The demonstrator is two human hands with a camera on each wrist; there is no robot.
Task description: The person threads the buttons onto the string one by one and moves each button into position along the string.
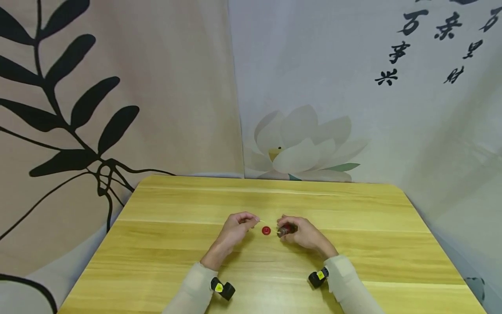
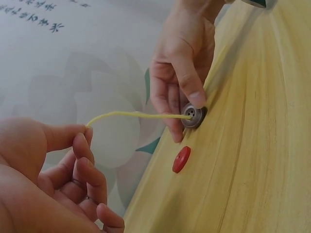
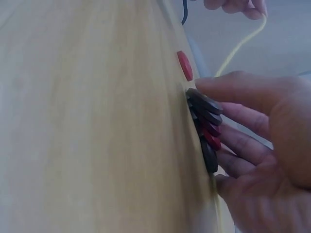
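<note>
In the head view my left hand (image 1: 235,229) pinches one end of a thin yellow cord (image 2: 131,114) between thumb and index finger. The cord runs across to a dark grey button (image 2: 193,116) and into one of its holes. My right hand (image 1: 307,234) holds that button at the front of a row of dark and red buttons (image 3: 206,107), fingers curled along one side, with the row low against the table. A single red button (image 1: 266,230) lies apart from the row, between the two hands. The right wrist view is hazy.
The wooden table (image 1: 176,196) has a far edge that meets a hanging cloth (image 1: 188,87) printed with leaves, a lotus and characters. Each sleeve carries a black wrist camera (image 1: 222,288) near the cuff.
</note>
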